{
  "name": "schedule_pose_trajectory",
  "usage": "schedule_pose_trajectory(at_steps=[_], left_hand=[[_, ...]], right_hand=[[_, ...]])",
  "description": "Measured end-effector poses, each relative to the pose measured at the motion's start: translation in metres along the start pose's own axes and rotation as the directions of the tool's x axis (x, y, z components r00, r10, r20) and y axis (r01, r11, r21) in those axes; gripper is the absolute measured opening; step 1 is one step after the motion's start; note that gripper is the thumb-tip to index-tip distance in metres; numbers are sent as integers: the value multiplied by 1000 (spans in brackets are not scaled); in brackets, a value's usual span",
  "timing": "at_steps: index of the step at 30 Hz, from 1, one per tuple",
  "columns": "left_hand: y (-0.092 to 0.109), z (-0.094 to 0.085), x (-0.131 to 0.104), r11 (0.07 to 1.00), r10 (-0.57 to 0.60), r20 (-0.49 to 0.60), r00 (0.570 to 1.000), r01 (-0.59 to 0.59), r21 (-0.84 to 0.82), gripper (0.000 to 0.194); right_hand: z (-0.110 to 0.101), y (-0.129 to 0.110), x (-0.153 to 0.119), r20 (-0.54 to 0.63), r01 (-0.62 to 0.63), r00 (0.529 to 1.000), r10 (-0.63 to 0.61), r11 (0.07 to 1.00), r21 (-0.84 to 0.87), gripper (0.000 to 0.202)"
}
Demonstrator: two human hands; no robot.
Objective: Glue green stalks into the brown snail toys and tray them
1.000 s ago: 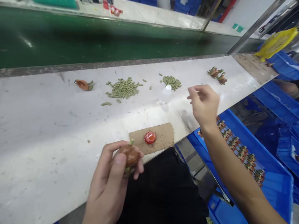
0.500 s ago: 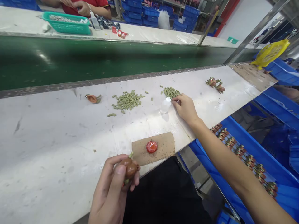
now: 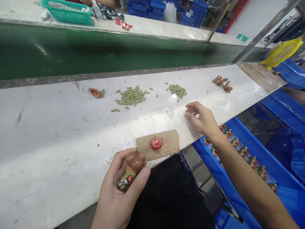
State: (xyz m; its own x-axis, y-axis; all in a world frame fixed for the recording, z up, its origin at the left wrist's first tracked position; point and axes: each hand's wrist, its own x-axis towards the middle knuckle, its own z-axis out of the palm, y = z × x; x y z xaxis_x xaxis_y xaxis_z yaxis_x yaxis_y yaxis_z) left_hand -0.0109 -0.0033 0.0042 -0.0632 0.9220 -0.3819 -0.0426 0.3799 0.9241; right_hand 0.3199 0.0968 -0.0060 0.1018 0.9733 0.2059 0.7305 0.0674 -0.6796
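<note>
My left hand point(image 3: 114, 197) is wrapped round a small figurine point(image 3: 135, 161) with a glossy brown body, a green head with big eyes, and a short green stub sticking up. Over the table, my right hand point(image 3: 202, 119) has its fingers loosely bent and apart, with nothing visible in them. Left of it stands a small translucent bottle point(image 3: 171, 103), not touched. Behind the bottle lies a small heap of short green pieces point(image 3: 177, 90), and a larger heap of green pieces point(image 3: 133, 96) lies further left. A red round cap point(image 3: 156, 143) rests on a cardboard piece point(image 3: 170, 144) near the table edge.
One orange-brown figurine part point(image 3: 95, 92) lies at the left, and two figurines point(image 3: 219, 80) lie at the far right. A blue crate point(image 3: 243, 135) with rows of figurines stands below the right edge. Beyond the green belt point(image 3: 119, 51) are a teal basket point(image 3: 66, 14) and another person's arm.
My right hand has drawn back from beside the bottle towards the right, and its fingers have come apart. The figurine has turned in my left hand, so its eyes now show.
</note>
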Motion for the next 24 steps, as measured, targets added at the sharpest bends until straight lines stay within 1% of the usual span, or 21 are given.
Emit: schedule_pose_trajectory(at_steps=[1, 3, 5, 7, 9, 11, 14, 19, 21, 24], left_hand=[[0, 2, -1, 998, 41, 15, 999, -42, 37, 45], [3, 8, -2, 989, 133, 49, 990, -136, 55, 31], [8, 18, -2, 974, 224, 89, 971, -225, 9, 22], [12, 27, -1, 960, 279, 144, 949, -276, -40, 24], [15, 33, 0, 957, 291, 172, 941, -288, -42, 28], [15, 35, 0, 961, 275, 175, 945, -277, -12, 29], [10, 32, 1, 967, 249, 172, 953, -254, 6, 29], [0, 27, -1, 974, 218, 164, 962, -205, -90, 26], [-2, 27, -3, 979, 178, 170, 969, -158, -127, 24], [-5, 27, -5, 974, 97, 207, 974, -50, -220, 22]], right_hand=[[-1, -12, -12, 9, 3, 1000, -3, 999, 36, 20], [-3, -42, -39, 56, -8, 998, 0, 989, 146, 17], [-4, -74, -63, 164, -69, 986, 16, 943, 324, 17], [-4, -101, -81, 261, -129, 965, 7, 881, 454, 17], [-3, -119, -89, 300, -166, 954, 3, 837, 521, 17], [0, -126, -92, 303, -194, 953, 19, 807, 558, 18], [3, -126, -93, 318, -231, 947, 45, 781, 580, 17], [7, -124, -98, 338, -270, 939, 69, 756, 597, 19], [9, -124, -100, 359, -304, 929, 86, 732, 610, 18], [12, -122, -102, 396, -360, 911, 116, 690, 627, 19]])
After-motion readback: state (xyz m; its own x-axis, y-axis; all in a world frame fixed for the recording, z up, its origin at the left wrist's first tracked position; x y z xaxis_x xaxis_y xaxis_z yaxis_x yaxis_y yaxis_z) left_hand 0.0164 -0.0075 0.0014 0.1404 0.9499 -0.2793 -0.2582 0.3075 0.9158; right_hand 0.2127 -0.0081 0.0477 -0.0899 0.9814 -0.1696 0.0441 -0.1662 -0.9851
